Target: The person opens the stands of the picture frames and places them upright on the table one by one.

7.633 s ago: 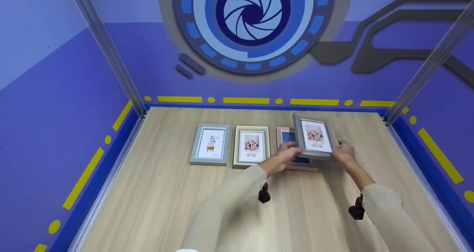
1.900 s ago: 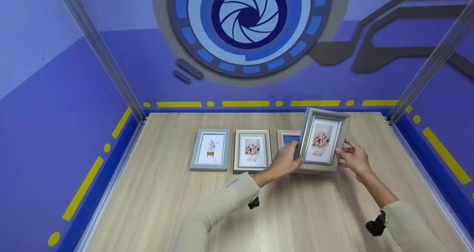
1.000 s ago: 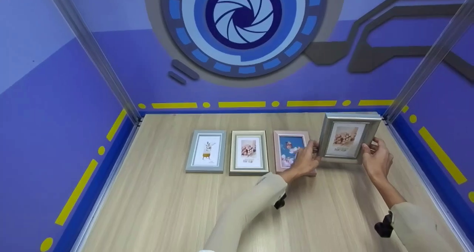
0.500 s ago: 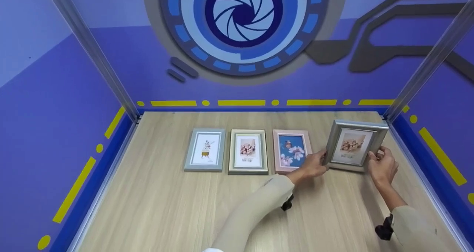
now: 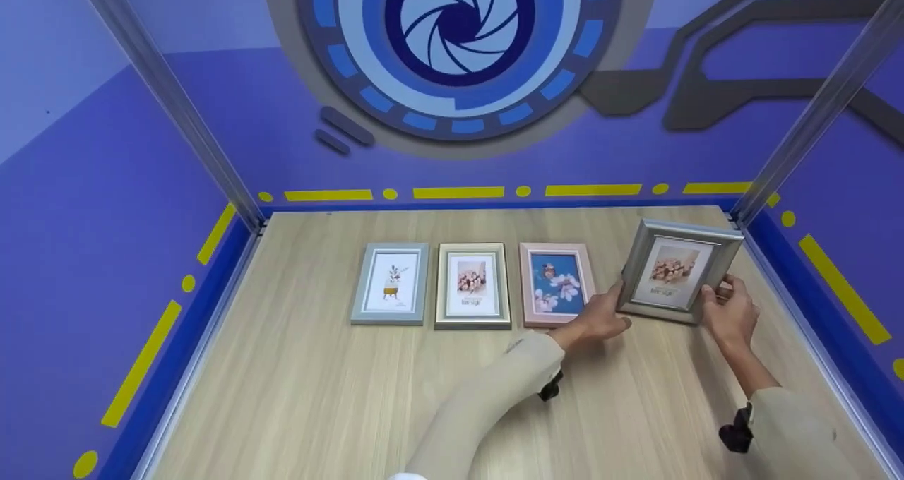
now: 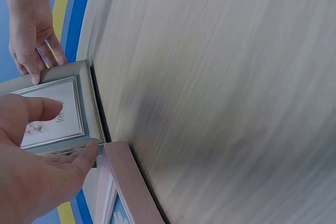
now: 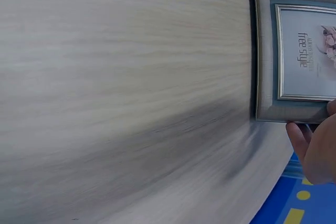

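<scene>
Right hand (image 5: 733,318) pinched grey frame (image 5: 676,270) by right edge; left hand (image 5: 599,316), thumb spread, touched left edge (pink frame (image 5: 556,282) beside).

I face purple-blue far wall (image 5: 452,173), aperture graphic (image 5: 459,21), yellow dashes (image 5: 459,193); metal posts (image 5: 180,106) left and right; wood-grain tabletop (image 5: 304,395) near me.

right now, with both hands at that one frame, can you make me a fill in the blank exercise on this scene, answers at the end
1. On the table, ____ picture frames lie flat in a row.
2. Of those, the one nearest the left hand is coloured ____.
3. In the right wrist view, the card in the held frame reads "free ____".
4. The dashes along the foot of the back wall are ____.

Missing words: three; pink; style; yellow.
</scene>
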{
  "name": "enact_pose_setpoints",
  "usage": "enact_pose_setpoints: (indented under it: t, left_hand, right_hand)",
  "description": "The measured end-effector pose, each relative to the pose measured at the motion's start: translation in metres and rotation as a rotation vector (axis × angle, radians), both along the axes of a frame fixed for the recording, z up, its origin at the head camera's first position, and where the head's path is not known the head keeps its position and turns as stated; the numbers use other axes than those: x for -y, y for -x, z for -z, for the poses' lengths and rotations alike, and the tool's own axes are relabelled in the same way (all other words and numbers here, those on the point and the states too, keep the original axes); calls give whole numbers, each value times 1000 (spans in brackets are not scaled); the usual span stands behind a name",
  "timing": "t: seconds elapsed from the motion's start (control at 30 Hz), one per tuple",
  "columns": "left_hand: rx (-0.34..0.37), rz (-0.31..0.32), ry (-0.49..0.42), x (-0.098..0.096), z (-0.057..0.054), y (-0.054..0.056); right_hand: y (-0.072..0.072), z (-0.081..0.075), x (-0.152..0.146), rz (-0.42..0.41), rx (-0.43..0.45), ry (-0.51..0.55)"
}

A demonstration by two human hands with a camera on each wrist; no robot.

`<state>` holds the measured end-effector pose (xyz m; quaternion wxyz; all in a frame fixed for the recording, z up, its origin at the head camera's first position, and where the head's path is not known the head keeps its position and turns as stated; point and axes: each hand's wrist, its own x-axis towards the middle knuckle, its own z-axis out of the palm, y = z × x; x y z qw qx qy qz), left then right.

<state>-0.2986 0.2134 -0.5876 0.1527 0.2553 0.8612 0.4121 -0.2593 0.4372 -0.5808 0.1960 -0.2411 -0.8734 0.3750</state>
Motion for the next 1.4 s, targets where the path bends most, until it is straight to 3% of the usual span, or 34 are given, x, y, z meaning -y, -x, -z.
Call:
enact_pose_setpoints:
  t: [0.33,0.53,0.7,0.8,0.97,1.17,1.3,1.4]
  left_hand:
    - [-65,70,61,10,0,-7]
    - [-149,119,79,28,-2,-3]
    - [-149,83,83,51,-1,1]
    - [-176,52,95,68,0,2]
    - [-252,16,121,95,-2,3]
    - [-262,-43,165,125,-10,3]
    - [-220,-100,143,141,-13,5]
    - [-173,-112,113,146,-13,7]
  right_hand:
    - [-8,-3,1,-58,82,10]
    - [-23,-4,-13,-257,310,65]
    - [-36,-8,-19,-438,475,284]
    - [-40,-12,-15,-495,528,311]
    - [-38,-20,-1,-581,570,248]
    - [-24,-30,32,-782,536,224]
    - [-14,-37,62,-873,497,180]
    - [-9,-41,81,-896,448,109]
